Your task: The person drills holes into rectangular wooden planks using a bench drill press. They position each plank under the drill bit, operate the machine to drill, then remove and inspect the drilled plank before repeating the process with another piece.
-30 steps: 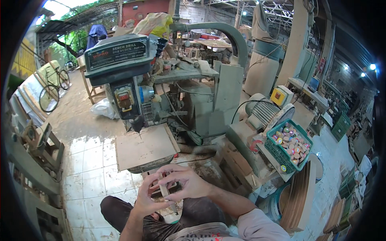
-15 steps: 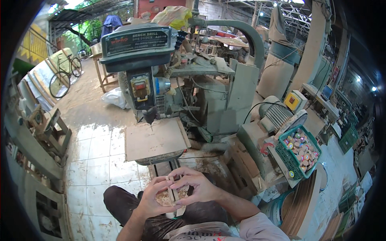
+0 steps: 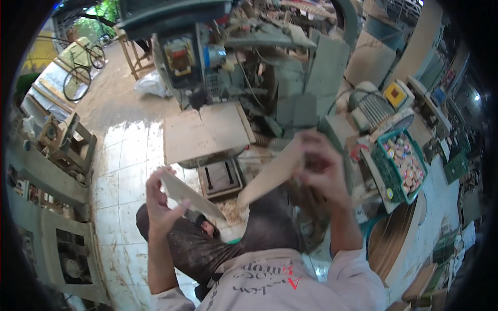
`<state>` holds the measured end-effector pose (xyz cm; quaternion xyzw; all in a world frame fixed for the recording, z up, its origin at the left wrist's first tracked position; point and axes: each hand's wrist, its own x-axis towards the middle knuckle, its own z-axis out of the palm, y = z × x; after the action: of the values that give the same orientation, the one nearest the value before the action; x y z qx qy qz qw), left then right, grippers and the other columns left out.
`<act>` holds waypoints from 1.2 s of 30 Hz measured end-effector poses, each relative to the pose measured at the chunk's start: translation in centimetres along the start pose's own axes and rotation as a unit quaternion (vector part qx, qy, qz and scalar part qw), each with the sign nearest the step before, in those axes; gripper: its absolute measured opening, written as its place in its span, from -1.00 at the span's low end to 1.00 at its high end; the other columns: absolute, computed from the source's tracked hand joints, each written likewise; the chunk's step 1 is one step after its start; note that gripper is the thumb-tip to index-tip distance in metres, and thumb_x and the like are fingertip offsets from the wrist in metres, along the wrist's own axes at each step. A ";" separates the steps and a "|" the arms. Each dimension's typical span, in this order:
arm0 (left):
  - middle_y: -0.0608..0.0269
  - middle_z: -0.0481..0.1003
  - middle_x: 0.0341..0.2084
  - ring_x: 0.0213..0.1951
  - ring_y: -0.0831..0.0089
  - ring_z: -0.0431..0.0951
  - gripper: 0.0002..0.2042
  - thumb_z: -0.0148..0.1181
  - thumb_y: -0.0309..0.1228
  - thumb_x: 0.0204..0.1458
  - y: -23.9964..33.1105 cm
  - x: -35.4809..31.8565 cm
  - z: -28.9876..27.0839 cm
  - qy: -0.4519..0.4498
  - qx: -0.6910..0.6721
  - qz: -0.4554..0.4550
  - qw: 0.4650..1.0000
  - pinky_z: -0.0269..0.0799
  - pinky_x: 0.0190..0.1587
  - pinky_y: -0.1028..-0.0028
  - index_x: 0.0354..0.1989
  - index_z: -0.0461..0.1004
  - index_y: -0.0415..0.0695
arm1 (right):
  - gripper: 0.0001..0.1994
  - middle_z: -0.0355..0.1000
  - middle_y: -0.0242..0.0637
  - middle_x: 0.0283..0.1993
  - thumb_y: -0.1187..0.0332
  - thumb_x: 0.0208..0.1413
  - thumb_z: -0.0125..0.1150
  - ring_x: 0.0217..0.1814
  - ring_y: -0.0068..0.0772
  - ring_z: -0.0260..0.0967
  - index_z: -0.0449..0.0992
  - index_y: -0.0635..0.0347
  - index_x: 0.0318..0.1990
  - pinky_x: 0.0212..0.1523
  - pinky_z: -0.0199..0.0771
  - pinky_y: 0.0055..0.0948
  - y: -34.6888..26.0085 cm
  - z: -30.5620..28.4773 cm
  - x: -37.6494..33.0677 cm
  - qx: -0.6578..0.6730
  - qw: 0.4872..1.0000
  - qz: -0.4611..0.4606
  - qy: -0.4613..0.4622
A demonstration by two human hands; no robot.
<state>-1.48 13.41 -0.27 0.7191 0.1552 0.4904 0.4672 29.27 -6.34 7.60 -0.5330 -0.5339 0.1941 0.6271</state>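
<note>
My left hand (image 3: pixel 162 205) grips one end of a thin, pale wooden board (image 3: pixel 193 198), thumb on the near side and fingers on the outer edge. A second pale board (image 3: pixel 272 175) is pinched by its upper end in my right hand (image 3: pixel 324 168), which is blurred. Both boards slant down toward each other and stand apart, their lower ends close to wood shavings (image 3: pixel 233 213) between my knees. Just beyond them is the bench drill (image 3: pixel 179 62) with a flat wooden work table (image 3: pixel 205 133) under its chuck.
A green plastic basket (image 3: pixel 381 155) of small round colourful wooden pieces stands at the right, beside a motor (image 3: pixel 371 111) with a yellow switch box (image 3: pixel 398 93). Curved brown boards (image 3: pixel 394 236) are stacked below. A wooden stand (image 3: pixel 65 147) sits at the left, with a bicycle (image 3: pixel 83 70) behind.
My hands were together at a narrow wooden piece over the shavings; now they are wide apart, each holding a board. The view has tilted downward.
</note>
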 end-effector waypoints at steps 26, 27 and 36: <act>-0.01 0.19 0.16 0.20 0.16 0.26 -0.29 0.21 -0.64 -0.03 -6.6 -1.2 0.0 0.078 0.107 -0.053 0.990 0.34 0.16 0.21 0.30 0.02 -0.04 | -0.63 0.01 -0.22 0.12 0.58 -0.11 0.33 0.10 -0.31 0.18 0.35 0.17 -0.13 -0.19 0.43 -0.48 16.7 -3.2 -23.8 -0.217 0.843 0.127 0.475; -0.01 0.19 0.15 0.20 0.16 0.26 -0.29 0.21 -0.64 -0.03 -6.7 -1.2 -0.1 0.080 0.117 -0.051 0.989 0.34 0.16 0.21 0.30 0.02 -0.04 | -0.64 0.01 -0.22 0.11 0.57 -0.10 0.33 0.10 -0.30 0.18 0.35 0.16 -0.14 -0.18 0.43 -0.47 17.4 -3.0 -24.6 -0.239 0.840 0.125 0.470; 0.01 0.19 0.17 0.18 0.22 0.29 -0.31 0.21 -0.66 0.00 -7.3 -1.0 0.0 0.093 0.143 -0.046 0.984 0.43 0.08 0.29 0.29 0.04 -0.03 | -0.52 0.13 -0.11 0.09 0.47 -0.17 0.43 0.08 -0.13 0.24 0.33 0.21 -0.07 -0.03 0.41 -0.30 24.0 -0.3 -40.8 -0.334 0.839 0.248 0.350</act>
<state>-0.23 16.47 -6.90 0.7217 0.2993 0.5057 0.3658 22.86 -31.07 -32.20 -0.8571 -0.1614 -0.0466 0.4870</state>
